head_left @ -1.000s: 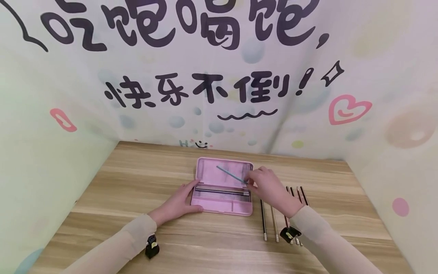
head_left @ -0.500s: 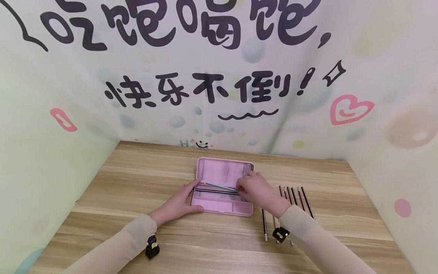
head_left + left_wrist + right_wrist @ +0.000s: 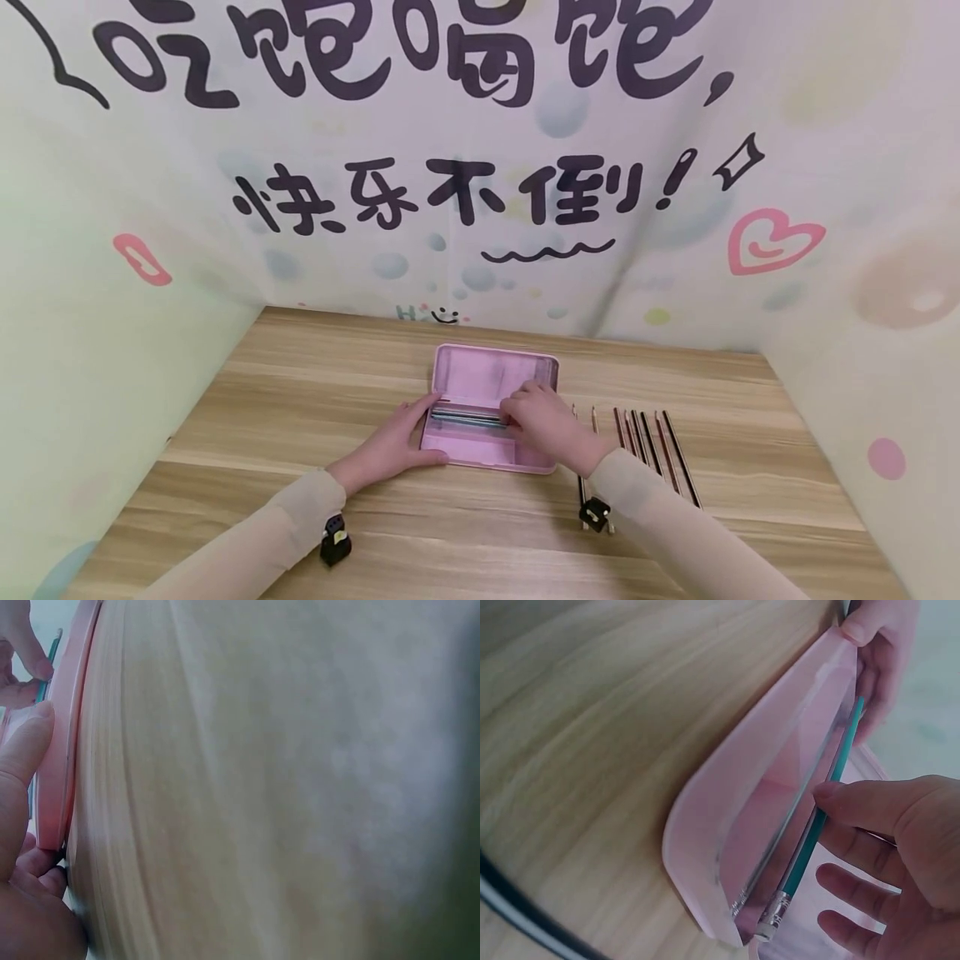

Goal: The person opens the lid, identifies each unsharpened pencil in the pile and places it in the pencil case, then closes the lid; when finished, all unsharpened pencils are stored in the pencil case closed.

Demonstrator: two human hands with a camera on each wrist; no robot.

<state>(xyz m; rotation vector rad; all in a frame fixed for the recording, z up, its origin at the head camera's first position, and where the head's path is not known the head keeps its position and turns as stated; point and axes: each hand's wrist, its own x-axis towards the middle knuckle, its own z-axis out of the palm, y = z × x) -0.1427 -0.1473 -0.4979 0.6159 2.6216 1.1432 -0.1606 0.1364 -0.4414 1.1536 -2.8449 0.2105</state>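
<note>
A wood-grain table [image 3: 300,375] bears a pink case [image 3: 472,452] and pencils [image 3: 667,451].

1. Head view: bright, diffuse light; walls [image 3: 495,133] tinted greenish at left, mauve at upper right; faint soft shadows on the table [image 3: 465,533].
2. Left wrist view: dimmer, the table blurring into haze toward the right, that edge darkened.
3. Right wrist view: soft focus, pale upper-right background; the green pencil [image 3: 804,851] shows a metallic glint at bottom centre.
</note>
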